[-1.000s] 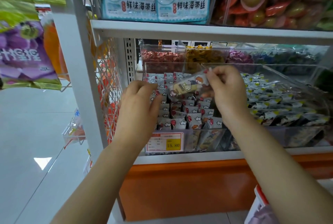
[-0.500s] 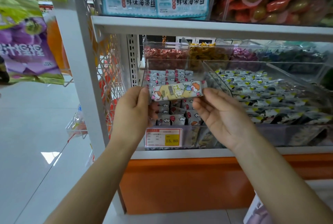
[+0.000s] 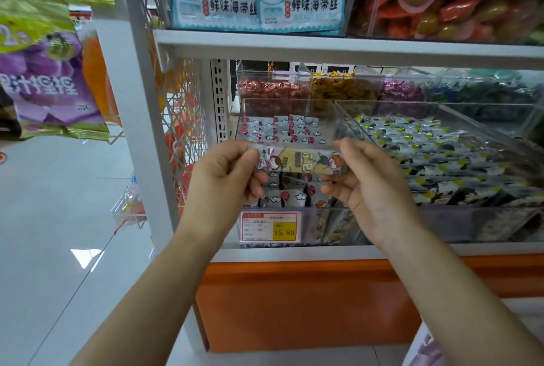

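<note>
At centre frame, the left hand [image 3: 223,180] is still pinching the snack packet [image 3: 297,161] — the right hand [image 3: 371,189], open before, is now pinching its other end.

one head-worn view looks forward and down, close on the shelf [image 3: 323,252] front.

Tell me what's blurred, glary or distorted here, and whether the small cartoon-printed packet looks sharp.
Head view: small cartoon-printed packet, pinched by left hand and right hand, fairly sharp; purple and green hanging bags smeared at left; glare patch on the pale glossy floor; white shelf post leans from wide-angle distortion.
</note>
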`<action>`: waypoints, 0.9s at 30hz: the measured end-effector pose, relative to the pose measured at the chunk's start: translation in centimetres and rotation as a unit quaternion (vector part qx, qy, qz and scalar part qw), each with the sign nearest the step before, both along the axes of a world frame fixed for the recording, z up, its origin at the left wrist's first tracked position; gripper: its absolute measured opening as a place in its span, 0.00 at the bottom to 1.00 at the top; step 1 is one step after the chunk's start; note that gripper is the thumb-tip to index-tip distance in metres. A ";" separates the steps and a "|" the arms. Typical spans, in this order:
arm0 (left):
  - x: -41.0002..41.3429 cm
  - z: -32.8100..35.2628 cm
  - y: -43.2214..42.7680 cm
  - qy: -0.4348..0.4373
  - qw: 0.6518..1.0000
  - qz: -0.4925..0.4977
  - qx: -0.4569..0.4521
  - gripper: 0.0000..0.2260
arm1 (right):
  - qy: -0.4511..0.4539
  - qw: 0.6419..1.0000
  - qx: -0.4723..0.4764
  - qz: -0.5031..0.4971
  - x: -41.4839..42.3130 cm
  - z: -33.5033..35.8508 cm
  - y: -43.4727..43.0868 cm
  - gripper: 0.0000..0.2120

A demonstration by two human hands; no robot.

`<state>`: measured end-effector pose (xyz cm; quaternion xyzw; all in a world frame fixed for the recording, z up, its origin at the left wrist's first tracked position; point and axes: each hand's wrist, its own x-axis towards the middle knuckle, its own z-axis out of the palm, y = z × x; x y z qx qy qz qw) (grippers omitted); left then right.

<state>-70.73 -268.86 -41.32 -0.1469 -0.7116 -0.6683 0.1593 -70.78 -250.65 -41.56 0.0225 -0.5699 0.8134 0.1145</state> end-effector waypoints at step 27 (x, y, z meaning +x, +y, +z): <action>0.2 0.6 -0.8 -0.017 0.993 -0.046 -0.110 0.05 | 0.123 0.946 0.284 -0.097 0.3 0.0 -0.2 0.10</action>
